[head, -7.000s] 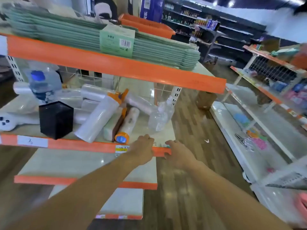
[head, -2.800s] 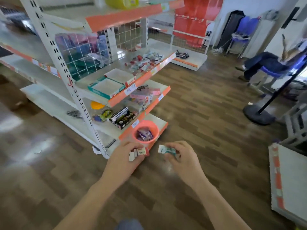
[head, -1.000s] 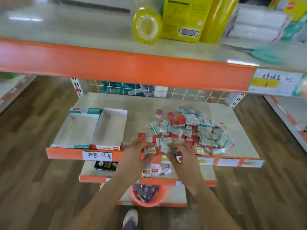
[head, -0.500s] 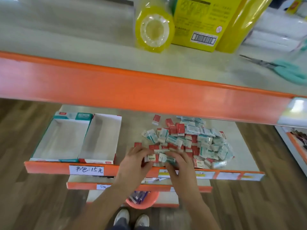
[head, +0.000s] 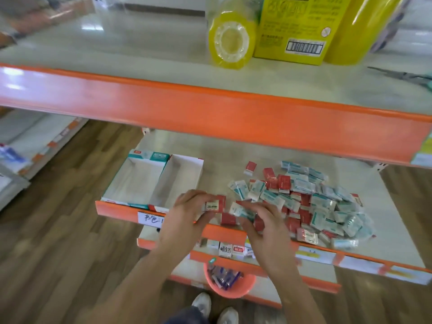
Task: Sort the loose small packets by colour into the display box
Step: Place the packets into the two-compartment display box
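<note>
A heap of small red and teal packets (head: 311,202) lies on the middle shelf (head: 224,150), right of centre. At its left stands the white display box (head: 152,183) with two empty compartments, teal-trimmed on the left, red-trimmed on the right. My left hand (head: 187,216) is at the shelf's front edge, fingers closed on red packets (head: 214,205). My right hand (head: 261,220) is beside it, fingers curled over a teal packet (head: 238,210) at the near edge of the heap.
The upper shelf's orange lip (head: 210,111) overhangs the work area; on it stand yellow tape rolls (head: 230,43), a yellow box (head: 299,29) and scissors (head: 406,77). Below are packets on a lower shelf (head: 228,249) and a pink bowl (head: 229,281). Wooden floor surrounds.
Earlier I walked from another shelf carrying packets in both hands. Over the last second my view closed in and dropped; both hands stayed at the heap's near edge.
</note>
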A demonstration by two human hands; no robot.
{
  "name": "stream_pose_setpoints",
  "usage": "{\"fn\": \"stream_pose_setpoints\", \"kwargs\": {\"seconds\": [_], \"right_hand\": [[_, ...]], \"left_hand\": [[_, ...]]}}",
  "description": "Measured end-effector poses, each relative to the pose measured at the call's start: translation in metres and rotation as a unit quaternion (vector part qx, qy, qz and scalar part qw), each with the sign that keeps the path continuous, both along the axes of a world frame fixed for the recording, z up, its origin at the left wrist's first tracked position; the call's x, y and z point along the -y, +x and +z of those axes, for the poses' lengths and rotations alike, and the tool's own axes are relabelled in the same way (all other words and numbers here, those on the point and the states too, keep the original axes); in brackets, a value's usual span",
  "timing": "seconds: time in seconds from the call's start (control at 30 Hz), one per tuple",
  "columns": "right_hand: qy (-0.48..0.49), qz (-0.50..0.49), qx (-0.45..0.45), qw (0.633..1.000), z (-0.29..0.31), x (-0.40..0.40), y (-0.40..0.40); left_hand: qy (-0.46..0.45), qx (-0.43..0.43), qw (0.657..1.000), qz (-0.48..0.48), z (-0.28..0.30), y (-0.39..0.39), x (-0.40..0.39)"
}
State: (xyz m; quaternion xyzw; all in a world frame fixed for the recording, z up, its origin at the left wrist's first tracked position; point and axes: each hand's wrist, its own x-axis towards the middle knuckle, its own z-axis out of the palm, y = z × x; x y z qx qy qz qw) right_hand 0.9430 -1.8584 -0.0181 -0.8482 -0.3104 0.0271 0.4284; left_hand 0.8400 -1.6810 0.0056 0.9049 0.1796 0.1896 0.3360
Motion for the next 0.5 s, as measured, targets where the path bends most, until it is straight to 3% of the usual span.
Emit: {"fn": "stream_pose_setpoints", "kwargs": {"seconds": [0.23,0.5], "right_hand": [[0.024,0.068,-0.056,0.996,-0.003,-0.041,-0.016],[0.033,0.071,-0.059,0.995,0.003,-0.074,-0.016]], "left_hand": [[0.037,-0.056,0.995,0.078,0.009,-0.033,-0.037],[0.089,-0.144,0.985,0.040,0.014,-0.023,-0.075]]}}
